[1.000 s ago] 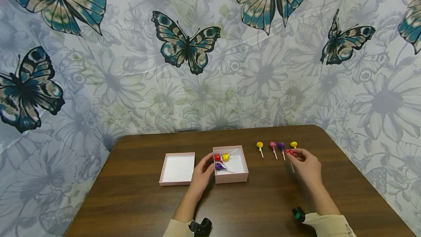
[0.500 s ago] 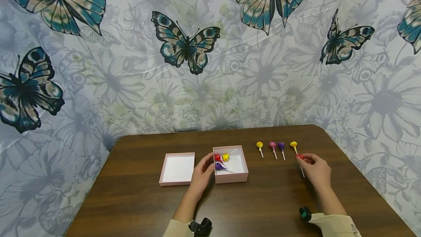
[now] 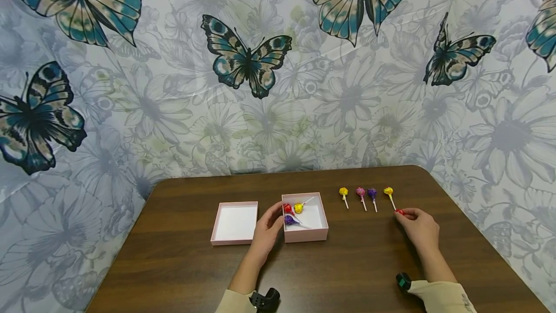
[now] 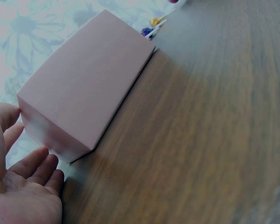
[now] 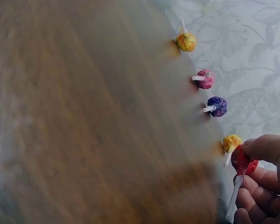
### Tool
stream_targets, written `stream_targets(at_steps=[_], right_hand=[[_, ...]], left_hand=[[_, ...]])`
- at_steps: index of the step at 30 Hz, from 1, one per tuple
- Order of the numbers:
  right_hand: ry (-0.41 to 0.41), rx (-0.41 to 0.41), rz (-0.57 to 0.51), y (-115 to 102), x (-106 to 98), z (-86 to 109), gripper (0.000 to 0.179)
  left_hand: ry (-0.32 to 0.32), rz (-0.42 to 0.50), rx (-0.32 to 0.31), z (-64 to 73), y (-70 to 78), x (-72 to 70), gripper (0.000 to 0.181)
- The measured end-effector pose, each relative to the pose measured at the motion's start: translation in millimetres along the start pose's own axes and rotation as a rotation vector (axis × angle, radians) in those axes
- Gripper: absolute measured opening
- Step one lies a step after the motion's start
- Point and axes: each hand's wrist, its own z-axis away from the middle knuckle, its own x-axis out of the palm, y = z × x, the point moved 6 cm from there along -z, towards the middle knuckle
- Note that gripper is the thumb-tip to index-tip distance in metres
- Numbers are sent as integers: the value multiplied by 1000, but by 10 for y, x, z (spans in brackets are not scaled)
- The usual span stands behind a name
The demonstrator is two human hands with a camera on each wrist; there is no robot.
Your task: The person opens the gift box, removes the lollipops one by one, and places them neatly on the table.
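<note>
My right hand [image 3: 420,228] pinches a red lollipop [image 5: 240,161] by its wrapped head, between thumb and fingers; its white stick points down in the right wrist view. The held head is just below the stick of a yellow lollipop [image 3: 388,191] at the right end of a row. Left of that one lie a purple lollipop [image 3: 372,192], a pink lollipop [image 3: 360,191] and another yellow lollipop [image 3: 343,191]. My left hand [image 3: 266,233] touches the left side of a pink box [image 3: 305,235] with loosely bent fingers. Inside it lie a red lollipop [image 3: 287,208], a yellow one and a purple one.
A pink lid [image 3: 234,223] with a white inside lies left of the box, beyond my left hand. Everything stands on a brown wooden table [image 3: 182,264]. Behind its far edge hangs a butterfly-patterned cloth [image 3: 165,124].
My right hand has moved right and slightly nearer with the red lollipop, from beside the purple lollipop to below the right-hand yellow one, uncovering it. My left hand has stayed at the box.
</note>
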Motion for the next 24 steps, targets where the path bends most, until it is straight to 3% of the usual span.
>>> stream_targets(at_steps=[24], right_hand=[[26, -3, 41, 35, 37, 1, 39]], left_hand=[[-7, 14, 0, -19, -6, 1, 45]])
